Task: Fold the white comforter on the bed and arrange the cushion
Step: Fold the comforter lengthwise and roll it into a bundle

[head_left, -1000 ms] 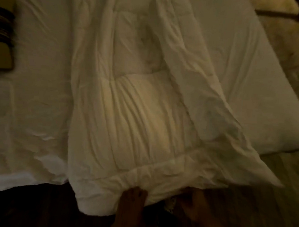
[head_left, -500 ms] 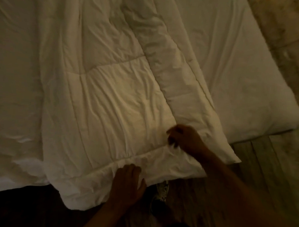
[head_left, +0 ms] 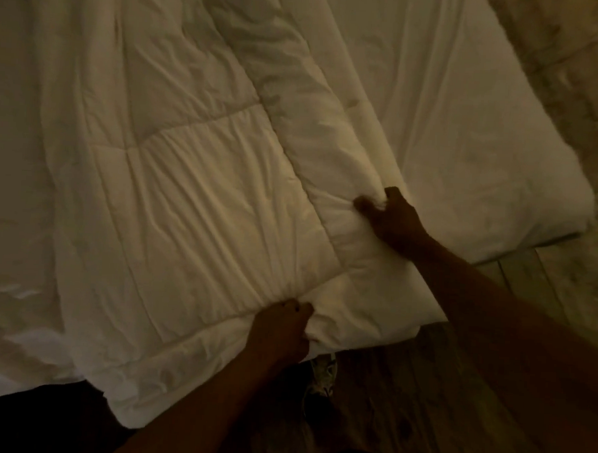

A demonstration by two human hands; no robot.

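The white quilted comforter [head_left: 189,194] lies in a long strip down the bed, its right side folded over into a thick flap [head_left: 322,124]. My left hand [head_left: 279,331] grips a bunch of the comforter at its near edge, fabric gathered under the fingers. My right hand [head_left: 390,216] pinches the folded flap farther up and to the right, with creases running to its fingers. No cushion is in view.
The bed's white sheet [head_left: 450,113] shows bare to the right of the comforter and at the far left. Wooden floor [head_left: 420,403] runs along the bed's near edge, with a shoe [head_left: 322,374] below my left hand. A pale rug [head_left: 572,67] lies at the right.
The lifted right side of the comforter has come down flat as a folded flap. My right hand moved up from the near edge onto the flap; my left hand slid up onto the near edge.
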